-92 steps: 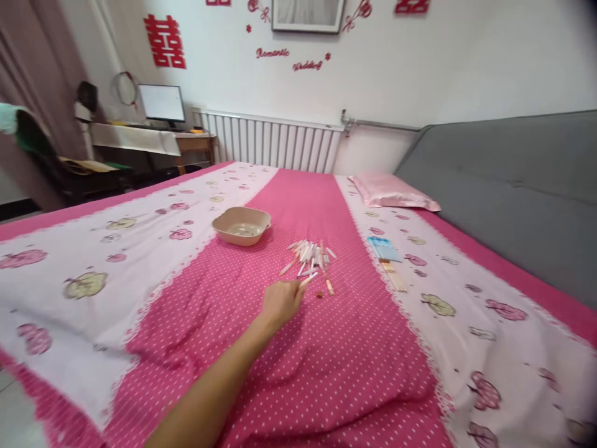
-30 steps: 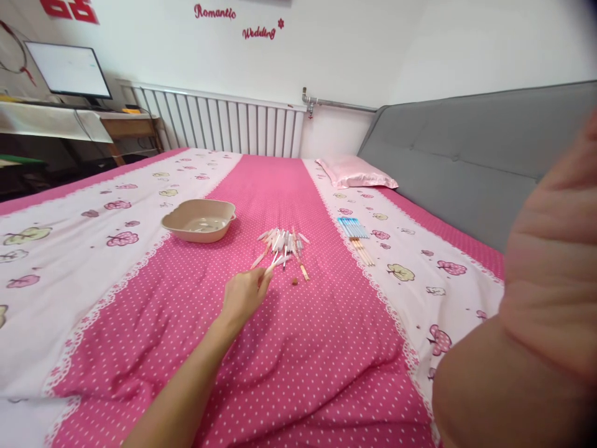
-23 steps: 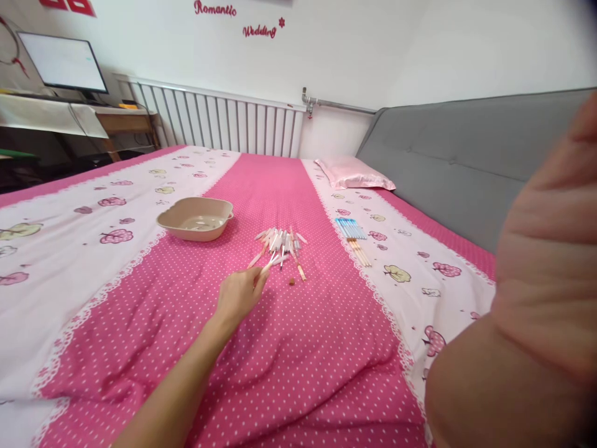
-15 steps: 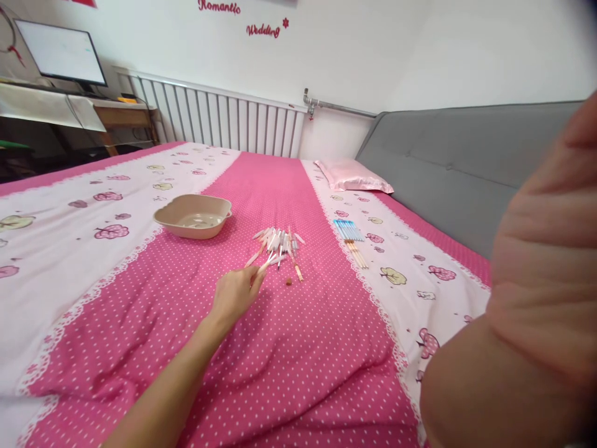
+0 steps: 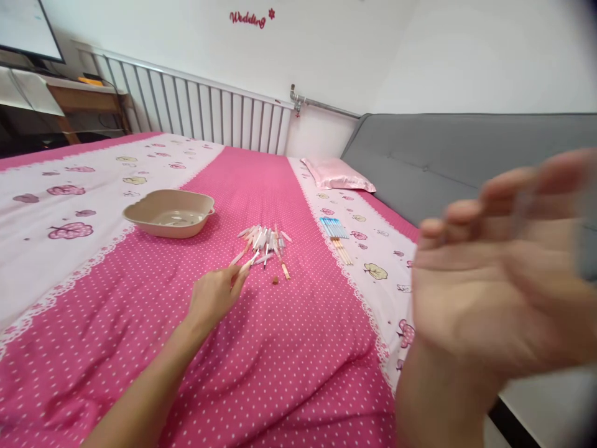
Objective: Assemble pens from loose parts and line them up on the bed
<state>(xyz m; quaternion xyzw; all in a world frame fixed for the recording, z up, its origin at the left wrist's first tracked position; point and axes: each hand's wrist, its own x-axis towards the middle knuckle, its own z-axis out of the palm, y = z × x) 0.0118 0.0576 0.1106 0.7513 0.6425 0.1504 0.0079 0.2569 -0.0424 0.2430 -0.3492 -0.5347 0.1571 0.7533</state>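
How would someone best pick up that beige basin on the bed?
I'd probably take the basin by its right end, coming from the right and slightly above: it stands upright, and a small ear juts out there, raised off the bedspread.

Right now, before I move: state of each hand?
Left hand: closed on a pen, near the pile.
Right hand: open, raised, palm showing; blurred.
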